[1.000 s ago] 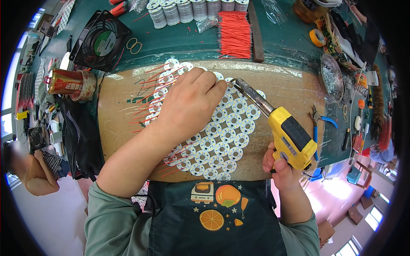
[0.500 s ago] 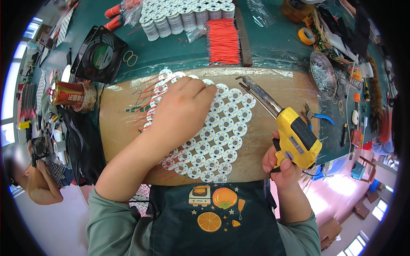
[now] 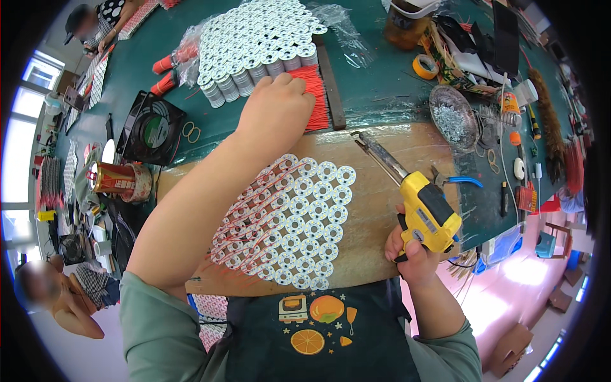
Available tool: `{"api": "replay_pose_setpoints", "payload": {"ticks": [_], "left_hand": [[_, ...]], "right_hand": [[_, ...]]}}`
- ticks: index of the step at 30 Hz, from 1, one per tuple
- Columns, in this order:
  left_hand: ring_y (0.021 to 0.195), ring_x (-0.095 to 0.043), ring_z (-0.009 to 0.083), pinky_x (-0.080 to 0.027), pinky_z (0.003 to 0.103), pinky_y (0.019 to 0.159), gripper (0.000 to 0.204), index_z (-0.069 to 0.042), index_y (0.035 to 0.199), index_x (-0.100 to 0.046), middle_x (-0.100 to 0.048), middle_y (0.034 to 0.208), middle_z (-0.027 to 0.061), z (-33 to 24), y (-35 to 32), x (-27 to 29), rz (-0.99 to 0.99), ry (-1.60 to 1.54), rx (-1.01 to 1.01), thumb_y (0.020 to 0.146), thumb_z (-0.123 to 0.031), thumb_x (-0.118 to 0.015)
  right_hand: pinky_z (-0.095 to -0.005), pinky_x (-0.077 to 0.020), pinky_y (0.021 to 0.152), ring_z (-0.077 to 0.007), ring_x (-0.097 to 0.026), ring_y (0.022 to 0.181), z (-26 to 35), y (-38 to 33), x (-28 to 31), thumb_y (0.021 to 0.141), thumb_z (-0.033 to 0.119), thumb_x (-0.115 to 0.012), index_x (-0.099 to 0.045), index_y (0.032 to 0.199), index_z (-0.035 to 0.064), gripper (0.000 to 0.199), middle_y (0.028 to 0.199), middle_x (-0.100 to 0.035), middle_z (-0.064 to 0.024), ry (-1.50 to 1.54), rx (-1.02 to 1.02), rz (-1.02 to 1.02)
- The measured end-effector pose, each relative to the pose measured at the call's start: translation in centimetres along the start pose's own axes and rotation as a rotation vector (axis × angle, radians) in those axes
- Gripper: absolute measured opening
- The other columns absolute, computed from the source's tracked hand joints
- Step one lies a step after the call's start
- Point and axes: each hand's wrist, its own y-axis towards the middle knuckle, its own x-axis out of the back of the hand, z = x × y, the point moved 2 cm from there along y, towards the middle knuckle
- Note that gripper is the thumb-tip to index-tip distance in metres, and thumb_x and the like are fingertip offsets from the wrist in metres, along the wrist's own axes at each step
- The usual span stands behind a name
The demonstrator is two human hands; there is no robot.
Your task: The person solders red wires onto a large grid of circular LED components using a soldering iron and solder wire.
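My left hand (image 3: 277, 113) rests over a bundle of short red wires (image 3: 318, 105), its fingers curled and closed. The fingertips are hidden, so I cannot make out what they hold. Below it, a sheet of round white LED boards (image 3: 312, 228) lies on the brown work board. Red wires (image 3: 254, 219) run across the sheet's left part. My right hand (image 3: 415, 254) is closed around the handle of a yellow soldering gun (image 3: 428, 210). The gun's metal tip (image 3: 363, 140) points up and left, above the work board beyond the LED sheet, touching nothing.
Stacked LED boards (image 3: 254, 41) stand at the back, beside a dark bar (image 3: 330, 89). Left are a black fan (image 3: 153, 134) and a can (image 3: 111, 177). Right are a metal dish (image 3: 453, 118), blue-handled pliers (image 3: 463, 181) and a tape roll (image 3: 424, 67). Other people (image 3: 105, 25) sit at left.
My left hand has moved from over the LED sheet up to the red wire bundle, uncovering more of the sheet. The soldering gun stays in my right hand. The whole view has shifted.
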Motion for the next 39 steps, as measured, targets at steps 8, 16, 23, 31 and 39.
{"api": "replay_pose_setpoints", "payload": {"ticks": [8,16,23,31,39], "left_hand": [[0.092,-0.062,0.0228,-0.049,0.039,0.081,0.006,-0.01,0.085,-0.069,-0.063,0.087,0.004,0.1,0.7,-1.3,0.032,0.114,-0.019,0.081,-0.013,-0.066],[0.092,-0.063,0.0239,-0.049,0.039,0.081,0.004,-0.009,0.083,-0.067,-0.064,0.087,0.0048,0.1,0.3,-1.1,-0.1,0.024,0.037,0.081,-0.013,-0.068],[0.088,-0.066,0.0315,-0.051,0.044,0.081,0.007,-0.005,0.088,-0.066,-0.067,0.089,0.0111,0.2,0.2,-0.6,-0.06,-0.078,0.078,0.083,-0.01,-0.067],[0.094,-0.065,0.0358,-0.052,0.046,0.084,0.015,-0.003,0.102,-0.069,-0.068,0.096,0.015,-0.9,-2.6,2.1,-0.056,-0.376,0.179,0.089,-0.009,-0.064],[0.093,-0.064,0.0322,-0.053,0.043,0.081,0.02,-0.003,0.104,-0.069,-0.067,0.097,0.0113,-4.8,-8.6,3.6,-0.064,-0.452,0.188,0.084,-0.002,-0.07]], "right_hand": [[-0.03,-0.0449,0.057,-0.0159,-0.053,0.061,0.1,0.2,-0.1,0.086,0.046,-0.08,-0.041,0.147,-0.0024,0.087,0.074,-0.053,-0.0047,-0.013,0.001,0.024],[-0.0293,-0.0446,0.056,-0.0151,-0.053,0.06,0.3,0.2,-0.3,0.086,0.045,-0.079,-0.042,0.145,-0.0026,0.085,0.073,-0.052,-0.0041,-0.022,-0.002,0.022],[-0.0294,-0.0445,0.055,-0.0149,-0.053,0.059,0.4,0.3,-0.3,0.086,0.045,-0.079,-0.042,0.144,-0.0026,0.083,0.072,-0.052,-0.0039,-0.029,0.007,0.029],[-0.0299,-0.0442,0.056,-0.0153,-0.053,0.06,0.1,0.2,0.1,0.087,0.045,-0.079,-0.04,0.146,-0.0031,0.085,0.073,-0.052,-0.0038,-0.028,0.014,0.035],[-0.0291,-0.0431,0.057,-0.0139,-0.052,0.061,0.6,-0.1,-0.5,0.084,0.05,-0.082,-0.041,0.147,-0.0016,0.091,0.074,-0.052,-0.0028,-0.011,-0.058,0.061]]}}
